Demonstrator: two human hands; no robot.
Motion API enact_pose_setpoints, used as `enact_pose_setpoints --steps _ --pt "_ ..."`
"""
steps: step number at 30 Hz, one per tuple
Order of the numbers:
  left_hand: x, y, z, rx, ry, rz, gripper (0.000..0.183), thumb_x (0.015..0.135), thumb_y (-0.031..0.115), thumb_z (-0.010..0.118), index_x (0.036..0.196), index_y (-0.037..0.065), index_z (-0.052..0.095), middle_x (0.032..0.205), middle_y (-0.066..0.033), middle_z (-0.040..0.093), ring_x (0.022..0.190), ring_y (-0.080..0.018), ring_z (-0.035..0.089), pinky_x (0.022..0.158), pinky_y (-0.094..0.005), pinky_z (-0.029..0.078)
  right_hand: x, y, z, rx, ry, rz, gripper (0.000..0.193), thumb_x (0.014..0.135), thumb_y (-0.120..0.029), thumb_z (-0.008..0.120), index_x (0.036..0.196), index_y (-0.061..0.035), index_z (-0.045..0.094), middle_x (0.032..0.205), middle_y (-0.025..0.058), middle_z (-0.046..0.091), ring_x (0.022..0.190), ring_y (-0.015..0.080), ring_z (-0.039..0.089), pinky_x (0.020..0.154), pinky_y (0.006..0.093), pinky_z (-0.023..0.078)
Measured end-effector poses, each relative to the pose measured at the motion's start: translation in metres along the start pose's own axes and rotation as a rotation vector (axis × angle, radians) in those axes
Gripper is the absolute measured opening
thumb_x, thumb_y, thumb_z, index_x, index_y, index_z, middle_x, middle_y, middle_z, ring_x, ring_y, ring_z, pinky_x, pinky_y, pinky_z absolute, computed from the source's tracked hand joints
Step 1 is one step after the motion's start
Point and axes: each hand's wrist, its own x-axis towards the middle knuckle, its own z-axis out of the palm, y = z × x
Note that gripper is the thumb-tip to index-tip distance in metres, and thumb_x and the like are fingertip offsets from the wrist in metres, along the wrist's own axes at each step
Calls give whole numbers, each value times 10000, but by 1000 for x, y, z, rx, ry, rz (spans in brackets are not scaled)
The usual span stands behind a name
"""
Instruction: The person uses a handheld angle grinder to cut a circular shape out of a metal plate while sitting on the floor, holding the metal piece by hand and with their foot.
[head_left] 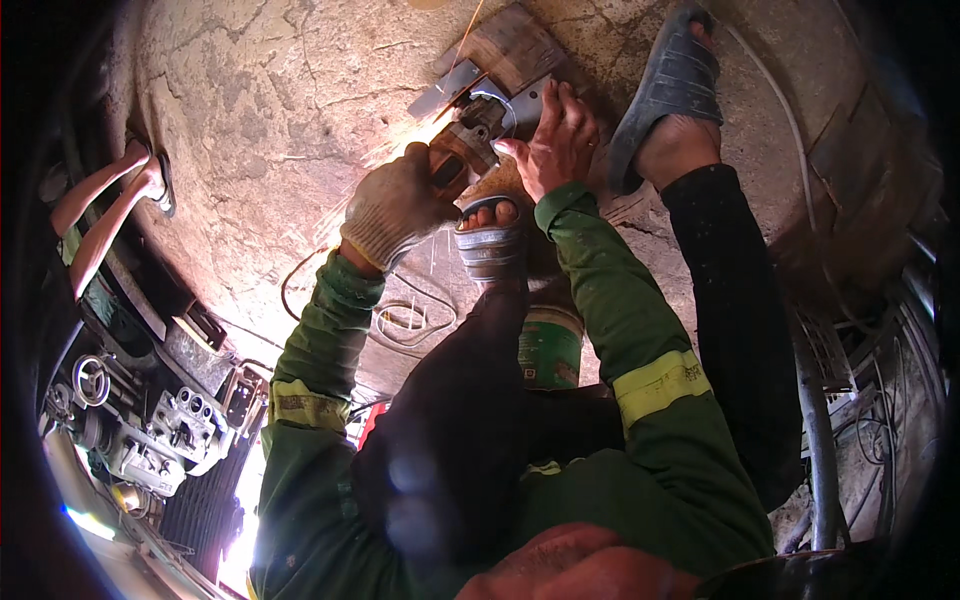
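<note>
My left hand (392, 207), in a knitted work glove, is wrapped round the body of an angle grinder (473, 138). The grinder's disc meets a thin grey metal plate (528, 106), and bright sparks (398, 138) spray to the left and upward. My bare right hand (560, 140) lies on the plate's right part with its fingers stretched out and the thumb apart, close to the grinder head. Under the plate is a brown, worn flat block (508, 48) on the concrete floor. Glare and the grinder hide part of the disc's contact line.
My sandalled feet (490, 245) (672, 85) flank the work. Below it stand a green bucket (549, 347) and a coiled cable (415, 325). Another person's legs (112, 205) show at far left, above a machine with a handwheel (91, 380). A hose (790, 110) runs along the right.
</note>
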Motion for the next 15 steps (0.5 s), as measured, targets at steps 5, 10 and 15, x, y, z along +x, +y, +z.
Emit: enact_pose_setpoints --steps 5,10,15 --pt "0 0 0 -4 -7 -5 624 682 383 848 1098 27 547 908 -246 702 893 -431 699 753 -501 561 0 -1 -1 -6 4 10 1076 651 -446 911 1508 -75 379 1488 142 368 1329 365 359 1131 491 330" --pt "-1 0 -1 33 -46 -50 651 692 406 864 1113 22 549 916 -238 707 910 -429 700 760 -502 560 0 -1 0 -10 11 6 1082 648 -452 909 1513 -78 377 1491 131 362 1324 360 355 1129 484 332" --pt "-5 -22 14 21 1 1 733 639 354 884 1172 66 472 867 -223 680 830 -468 674 682 -514 547 0 -1 -2 -9 -5 4 1079 660 -451 904 1519 -83 365 1497 116 338 1318 354 345 1131 483 330"
